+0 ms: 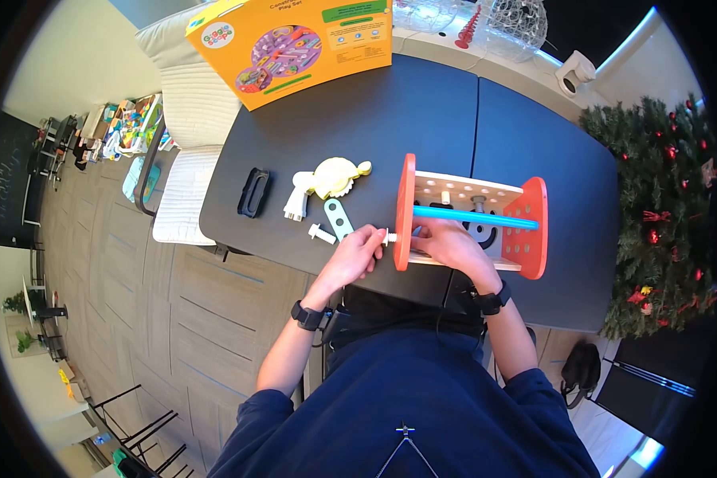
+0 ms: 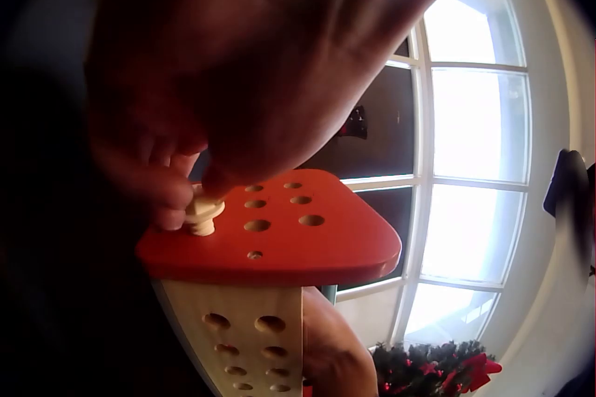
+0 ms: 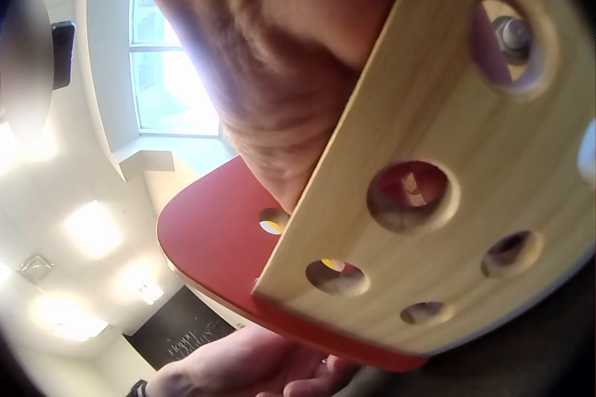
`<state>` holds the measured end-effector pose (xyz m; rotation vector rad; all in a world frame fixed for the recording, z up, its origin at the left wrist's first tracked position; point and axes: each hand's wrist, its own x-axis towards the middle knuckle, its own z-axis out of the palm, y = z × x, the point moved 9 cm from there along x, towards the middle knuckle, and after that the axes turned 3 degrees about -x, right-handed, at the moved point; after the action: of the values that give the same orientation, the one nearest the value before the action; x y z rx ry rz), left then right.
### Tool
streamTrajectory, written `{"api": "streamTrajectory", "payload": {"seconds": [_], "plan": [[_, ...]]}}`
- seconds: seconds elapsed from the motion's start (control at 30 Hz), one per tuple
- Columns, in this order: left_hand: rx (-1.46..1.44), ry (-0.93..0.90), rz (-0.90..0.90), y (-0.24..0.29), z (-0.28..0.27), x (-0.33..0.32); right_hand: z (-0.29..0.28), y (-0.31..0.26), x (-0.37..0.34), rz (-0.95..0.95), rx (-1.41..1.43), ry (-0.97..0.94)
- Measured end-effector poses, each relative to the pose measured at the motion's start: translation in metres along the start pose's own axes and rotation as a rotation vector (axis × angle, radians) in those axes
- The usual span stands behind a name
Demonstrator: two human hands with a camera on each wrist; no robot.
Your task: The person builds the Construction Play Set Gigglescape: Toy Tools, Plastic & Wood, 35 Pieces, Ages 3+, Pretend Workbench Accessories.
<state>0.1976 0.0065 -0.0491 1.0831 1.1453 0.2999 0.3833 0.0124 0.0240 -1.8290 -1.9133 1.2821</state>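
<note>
A wooden toy toolbox with red end panels (image 1: 537,215) and a blue bar handle (image 1: 474,217) stands at the table's front edge. Outside its left end panel (image 2: 345,229), my left hand (image 1: 357,256) pinches a cream toy bolt (image 2: 203,218), whose shank meets the red face. My right hand (image 1: 452,245) reaches inside the box under the bar, close behind that same panel. Its fingertips are largely hidden, and I cannot tell whether they hold anything. In the right wrist view a holed wooden side (image 3: 456,183) covers the fingers.
Left of the box lie a white bolt (image 1: 322,233), a pale green holed strip (image 1: 338,217), a yellow saw-toothed piece (image 1: 334,177), a white piece (image 1: 298,196) and a black tray (image 1: 254,193). A yellow box (image 1: 295,52) stands behind; a decorated tree (image 1: 653,223) is at right.
</note>
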Motion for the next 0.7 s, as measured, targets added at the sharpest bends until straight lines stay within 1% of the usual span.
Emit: {"api": "streamTrajectory", "payload": {"seconds": [0.1, 0.2, 0.3, 0.4, 0.5, 0.6, 0.7], "plan": [[0.017, 0.024, 0.211, 0.03, 0.002, -0.017, 0.0, 0.0, 0.0, -0.003, -0.004, 0.005], [0.005, 0.061, 0.207, 0.044, 0.001, -0.028, 0.002, 0.003, 0.002, -0.009, -0.014, 0.014], [-0.003, 0.047, 0.026, 0.025, -0.004, -0.015, 0.001, 0.001, 0.001, 0.0, -0.013, 0.01], [0.084, 0.023, -0.04, 0.012, -0.002, -0.007, 0.001, 0.002, 0.001, -0.004, -0.006, 0.006], [-0.001, -0.019, -0.014, 0.007, 0.0, -0.002, -0.003, -0.003, -0.002, 0.035, -0.012, -0.01], [-0.021, -0.034, 0.18, 0.025, 0.001, -0.013, -0.005, -0.008, -0.004, 0.069, -0.02, -0.021], [-0.045, -0.008, 0.19, 0.033, -0.001, -0.021, -0.005, -0.007, -0.005, 0.062, -0.022, -0.017]]}}
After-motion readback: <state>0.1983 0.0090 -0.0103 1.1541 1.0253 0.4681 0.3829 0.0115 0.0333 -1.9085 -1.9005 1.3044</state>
